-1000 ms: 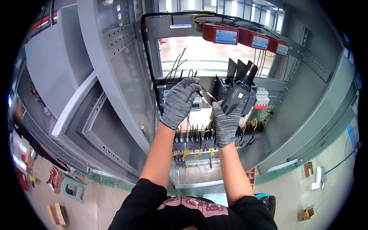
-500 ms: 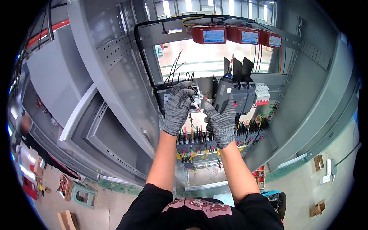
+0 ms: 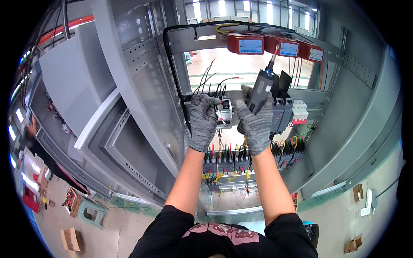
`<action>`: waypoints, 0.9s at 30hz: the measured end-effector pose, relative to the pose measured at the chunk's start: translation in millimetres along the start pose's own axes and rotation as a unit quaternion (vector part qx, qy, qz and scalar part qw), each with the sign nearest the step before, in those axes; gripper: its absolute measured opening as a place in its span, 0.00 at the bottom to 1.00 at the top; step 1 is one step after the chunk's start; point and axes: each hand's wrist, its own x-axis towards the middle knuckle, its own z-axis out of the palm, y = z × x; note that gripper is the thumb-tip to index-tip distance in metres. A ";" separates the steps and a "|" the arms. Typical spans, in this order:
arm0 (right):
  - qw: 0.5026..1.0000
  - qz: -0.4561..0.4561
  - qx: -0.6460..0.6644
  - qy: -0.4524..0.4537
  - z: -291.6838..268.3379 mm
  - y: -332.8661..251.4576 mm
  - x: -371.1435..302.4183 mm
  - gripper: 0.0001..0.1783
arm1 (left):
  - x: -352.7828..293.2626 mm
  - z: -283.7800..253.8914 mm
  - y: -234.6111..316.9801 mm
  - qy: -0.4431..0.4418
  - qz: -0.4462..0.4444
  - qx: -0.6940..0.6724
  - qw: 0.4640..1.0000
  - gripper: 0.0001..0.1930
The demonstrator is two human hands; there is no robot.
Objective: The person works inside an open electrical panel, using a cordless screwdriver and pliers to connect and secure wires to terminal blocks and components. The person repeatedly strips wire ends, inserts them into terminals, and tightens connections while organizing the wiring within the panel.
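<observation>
My left hand (image 3: 203,122), in a grey knitted glove, is closed at the front of a small grey device (image 3: 226,111) on the cabinet's rail. Thumb and forefinger pinch a wire with a white sleeve (image 3: 220,115) and a red tip. My right hand (image 3: 256,124), gloved alike, wraps a dark cordless screwdriver (image 3: 261,89), its bit pointing up and away. A black wire (image 3: 231,79) with a red end sticks out to the right above the device. Other loose black wires (image 3: 205,77) rise behind my left hand.
Three red current transformers (image 3: 245,44) hang on the upper crossbar. Right of the screwdriver stand a black breaker (image 3: 282,112) and a white breaker (image 3: 300,112). A row of wired breakers (image 3: 226,163) runs below my hands. Grey cabinet posts (image 3: 129,81) flank both sides.
My right hand has drawn away from the wires, to the right, with the screwdriver. One black wire now juts out free above the device. The whole view has shifted slightly.
</observation>
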 end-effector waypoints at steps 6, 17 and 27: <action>0.996 -0.015 0.075 -0.045 19.0 0.9 32.2 0.23 | 7.3 11.2 -13.4 0.059 -0.139 -0.187 0.971 0.18; 0.995 0.000 0.059 -0.075 5.8 17.2 -4.6 0.22 | 43.8 3.1 11.0 -0.012 -0.296 -0.282 0.913 0.13; 0.996 0.013 0.060 -0.063 -22.6 23.5 -33.5 0.20 | 17.2 11.3 18.5 -0.092 -0.230 -0.293 0.923 0.12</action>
